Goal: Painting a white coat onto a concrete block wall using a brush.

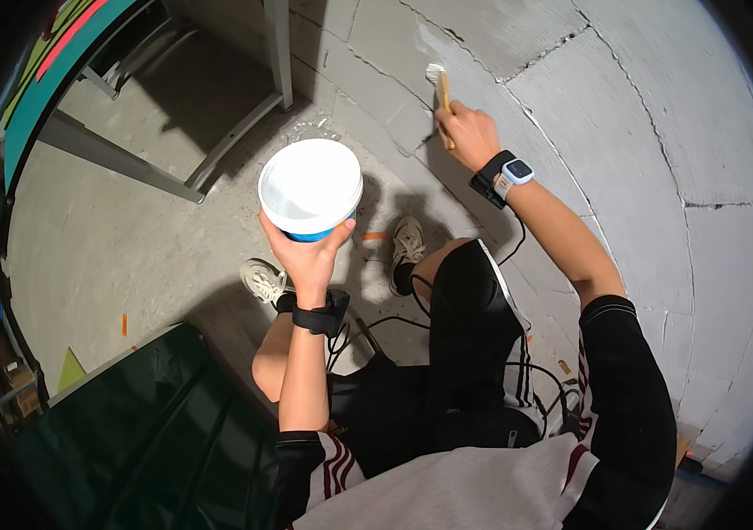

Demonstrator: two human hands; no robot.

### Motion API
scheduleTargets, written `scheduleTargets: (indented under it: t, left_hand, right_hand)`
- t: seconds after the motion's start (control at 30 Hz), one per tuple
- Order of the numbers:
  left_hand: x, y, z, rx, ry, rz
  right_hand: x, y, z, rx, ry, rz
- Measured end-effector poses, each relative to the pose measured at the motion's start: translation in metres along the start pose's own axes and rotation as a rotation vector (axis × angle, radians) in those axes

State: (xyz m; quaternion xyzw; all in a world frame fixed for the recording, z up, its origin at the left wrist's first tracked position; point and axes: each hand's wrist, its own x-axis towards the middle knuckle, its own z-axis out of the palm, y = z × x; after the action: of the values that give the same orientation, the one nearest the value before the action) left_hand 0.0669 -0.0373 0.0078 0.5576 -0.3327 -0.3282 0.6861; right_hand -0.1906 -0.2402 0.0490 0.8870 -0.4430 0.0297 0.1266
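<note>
Head view. Surroundings: a grey metal frame (218, 146) stood on the concrete floor (112, 238) at upper left, its legs casting shadow beneath. A dark green panel (147, 424) filled the lower left, with a curved teal edge (37, 97) along the left rim. Small orange tape marks (124, 324) lay on the floor. Two light sneakers (407, 243) were planted near the foot of the wall, the person squatting, black shorts and cables across the lap. Nothing lay between the brush and the wall.

Surface and room: a grey block wall (641, 132) with dark, cracked joints occupied the right and top; a paler, wet-looking patch showed around the brush head. The floor was bare, dusty concrete.

Held items: the left hand (310, 252) gripped a white bucket (310, 185) from below, fingers wrapped on its blue-banded base, mouth facing up, held out above the floor in front of the knees; a black band sat on that wrist. The right hand (469, 132), wearing a wristwatch (513, 172), was clenched around the wooden handle of a paintbrush (438, 84). The brush's long axis ran nearly upright in the picture, bristles pointing away from the person and pressed to the wall near a joint.
</note>
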Motion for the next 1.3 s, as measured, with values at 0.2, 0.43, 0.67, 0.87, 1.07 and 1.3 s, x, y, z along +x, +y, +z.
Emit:
scheduleTargets:
  t: [0.2,0.43,0.67,0.87,1.07,1.3]
  left_hand:
    - [0.011,0.001,-0.010,0.084,0.050,0.011]
    - [0.005,-0.002,-0.004,0.051,0.007,-0.022]
    - [-0.001,-0.007,-0.004,0.115,-0.013,-0.045]
    - [0.014,-0.008,-0.005,0.100,0.036,0.018]
    - [0.006,-0.009,-0.004,0.106,-0.001,-0.007]
    - [0.005,-0.006,-0.018,0.120,0.041,-0.018]
  right_hand:
    - [-0.089,0.012,-0.019,-0.065,-0.217,0.044]
    - [-0.029,-0.010,-0.029,0.108,-0.007,-0.127]
    - [-0.007,0.014,-0.022,-0.040,0.025,-0.120]
    - [-0.068,0.004,-0.062,-0.113,-0.301,-0.012]
    - [0.000,-0.006,-0.042,-0.033,0.110,-0.142]
    - [-0.077,0.023,-0.063,-0.041,-0.087,-0.034]
